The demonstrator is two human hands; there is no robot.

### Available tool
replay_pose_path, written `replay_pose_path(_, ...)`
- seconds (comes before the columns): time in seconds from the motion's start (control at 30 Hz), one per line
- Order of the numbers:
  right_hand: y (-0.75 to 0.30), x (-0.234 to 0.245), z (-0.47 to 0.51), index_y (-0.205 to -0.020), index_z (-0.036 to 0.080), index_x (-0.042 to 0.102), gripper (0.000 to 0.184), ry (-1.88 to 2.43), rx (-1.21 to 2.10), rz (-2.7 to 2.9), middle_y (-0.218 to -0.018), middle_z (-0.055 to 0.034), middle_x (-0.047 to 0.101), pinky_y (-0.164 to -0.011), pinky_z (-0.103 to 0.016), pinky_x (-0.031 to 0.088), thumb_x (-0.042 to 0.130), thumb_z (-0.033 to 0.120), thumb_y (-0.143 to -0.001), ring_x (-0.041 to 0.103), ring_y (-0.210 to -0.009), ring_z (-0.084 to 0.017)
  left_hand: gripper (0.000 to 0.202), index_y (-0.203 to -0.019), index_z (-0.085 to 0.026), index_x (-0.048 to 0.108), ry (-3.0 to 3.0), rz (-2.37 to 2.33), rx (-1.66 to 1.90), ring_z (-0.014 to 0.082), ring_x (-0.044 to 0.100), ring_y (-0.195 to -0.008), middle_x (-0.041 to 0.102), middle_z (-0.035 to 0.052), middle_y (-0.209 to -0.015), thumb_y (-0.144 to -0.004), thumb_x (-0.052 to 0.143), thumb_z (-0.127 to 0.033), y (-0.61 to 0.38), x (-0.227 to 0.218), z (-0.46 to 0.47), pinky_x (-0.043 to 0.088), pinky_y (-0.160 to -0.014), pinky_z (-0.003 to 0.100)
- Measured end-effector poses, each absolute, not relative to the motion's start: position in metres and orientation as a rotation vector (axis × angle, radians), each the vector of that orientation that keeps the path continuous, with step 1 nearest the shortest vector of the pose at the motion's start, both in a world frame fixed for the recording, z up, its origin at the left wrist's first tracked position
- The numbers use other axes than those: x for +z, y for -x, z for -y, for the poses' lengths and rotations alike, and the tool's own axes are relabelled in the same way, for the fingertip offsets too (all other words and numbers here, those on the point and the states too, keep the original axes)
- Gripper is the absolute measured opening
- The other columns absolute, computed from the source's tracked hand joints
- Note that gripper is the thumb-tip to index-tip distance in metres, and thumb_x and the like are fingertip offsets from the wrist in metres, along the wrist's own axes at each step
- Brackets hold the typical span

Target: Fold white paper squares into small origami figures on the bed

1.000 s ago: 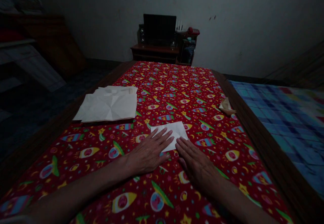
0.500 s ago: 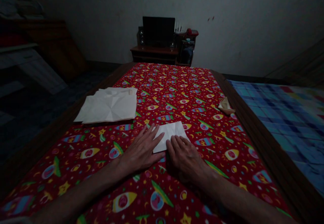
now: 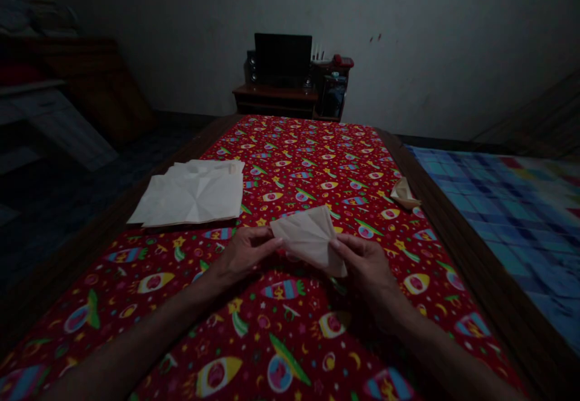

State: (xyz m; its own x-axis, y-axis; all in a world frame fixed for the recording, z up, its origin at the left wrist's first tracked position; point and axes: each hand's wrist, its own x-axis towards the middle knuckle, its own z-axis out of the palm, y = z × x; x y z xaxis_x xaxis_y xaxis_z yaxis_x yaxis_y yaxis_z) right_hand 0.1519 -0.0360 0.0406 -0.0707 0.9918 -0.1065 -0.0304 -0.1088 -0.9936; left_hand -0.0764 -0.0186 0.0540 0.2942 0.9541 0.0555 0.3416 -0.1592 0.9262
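Note:
A folded white paper point(image 3: 310, 238) with creases is lifted a little above the red patterned cloth point(image 3: 294, 328). My left hand point(image 3: 242, 256) pinches its left edge with fingers closed. My right hand point(image 3: 367, 265) grips its lower right edge, fingers closed as well. Both forearms reach in from the bottom of the view.
A stack of creased white sheets point(image 3: 193, 192) lies on the cloth at the left. A small folded paper piece point(image 3: 403, 192) sits near the right edge. Beyond the far end stands a low cabinet with a dark screen point(image 3: 283, 57). A blue checked surface point(image 3: 507, 208) lies to the right.
The paper lay flat under both flat hands. Both hands have since closed on its edges and lifted it off the cloth, partly opened.

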Motion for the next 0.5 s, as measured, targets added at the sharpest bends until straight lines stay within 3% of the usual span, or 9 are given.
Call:
replay_pose_path(0.1, -0.149, 0.034, 0.032, -0.073, 0.017, 0.067, 0.030, 1.250, 1.528, 1.008, -0.060, 0.0009, 0.065, -0.046, -0.021, 0.042, 0.071, 0.045, -0.065, 0.055, -0.047, -0.011, 0.028, -0.074, -0.015, 0.063, -1.525, -1.233, 0.897, 0.0113, 0.058, -0.052, 0.063, -0.0022, -0.059, -0.077, 0.058, -0.042, 0.068, 0.057, 0.012, 0.043, -0.046, 0.017)
replay_pose_path(0.17, -0.148, 0.032, 0.030, -0.060, 0.016, 0.061, 0.031, 1.289, 1.520, 1.044, -0.045, 0.0044, 0.054, -0.038, -0.018, 0.032, 0.073, 0.044, -0.061, 0.043, -0.037, -0.007, 0.028, -0.071, -0.015, 0.058, -1.480, -1.242, 0.913, 0.0080, 0.051, -0.041, 0.056, -0.0054, -0.050, -0.078, 0.056, -0.043, 0.063, 0.050, 0.003, 0.037, -0.039, 0.016)
replay_pose_path(0.23, -0.148, 0.032, 0.028, -0.051, 0.016, 0.053, 0.033, 1.325, 1.471, 1.127, -0.038, 0.0064, 0.046, -0.034, -0.017, 0.023, 0.071, 0.041, -0.062, 0.035, -0.033, -0.004, 0.029, -0.073, -0.016, 0.054, -1.482, -1.247, 0.897, 0.0067, 0.044, -0.034, 0.050, -0.0071, -0.045, -0.081, 0.052, -0.043, 0.061, 0.041, -0.005, 0.032, -0.035, 0.015)
replay_pose_path(0.3, -0.150, 0.034, 0.025, -0.049, 0.017, 0.048, 0.034, 1.366, 1.464, 1.191, -0.038, 0.0060, 0.046, -0.034, -0.017, 0.022, 0.067, 0.039, -0.065, 0.034, -0.032, -0.004, 0.026, -0.083, -0.016, 0.054, -1.545, -1.302, 0.886, 0.0076, 0.044, -0.033, 0.051, -0.0067, -0.047, -0.085, 0.047, -0.041, 0.061, 0.032, -0.010, 0.033, -0.034, 0.016)
replay_pose_path(0.37, -0.153, 0.036, 0.022, -0.050, 0.018, 0.048, 0.032, 1.433, 1.494, 1.208, -0.039, 0.0049, 0.049, -0.032, -0.017, 0.022, 0.062, 0.039, -0.069, 0.036, -0.031, -0.005, 0.025, -0.102, -0.016, 0.052, -1.738, -1.423, 0.951, 0.0112, 0.055, -0.047, 0.061, -0.0017, -0.064, -0.085, 0.048, -0.034, 0.065, 0.028, -0.010, 0.044, -0.043, 0.020)
replay_pose_path(0.43, -0.155, 0.036, 0.020, -0.052, 0.018, 0.048, 0.030, 1.493, 1.527, 1.218, -0.039, 0.0037, 0.051, -0.031, -0.018, 0.022, 0.057, 0.039, -0.072, 0.036, -0.029, -0.006, 0.034, -0.117, -0.018, 0.048, -2.104, -1.411, 0.985, 0.0169, 0.063, -0.079, 0.064, 0.0060, -0.094, -0.084, 0.052, -0.025, 0.071, 0.027, -0.005, 0.053, -0.069, 0.030)
replay_pose_path(0.5, -0.157, 0.035, 0.019, -0.053, 0.019, 0.049, 0.029, 1.515, 1.528, 1.257, -0.040, 0.0026, 0.053, -0.031, -0.018, 0.023, 0.054, 0.037, -0.074, 0.037, -0.028, -0.006, 0.038, -0.121, -0.022, 0.049, -2.498, -1.079, 0.793, 0.0219, 0.052, -0.111, 0.056, 0.0089, -0.119, -0.084, 0.054, -0.022, 0.077, 0.029, 0.003, 0.044, -0.094, 0.040)
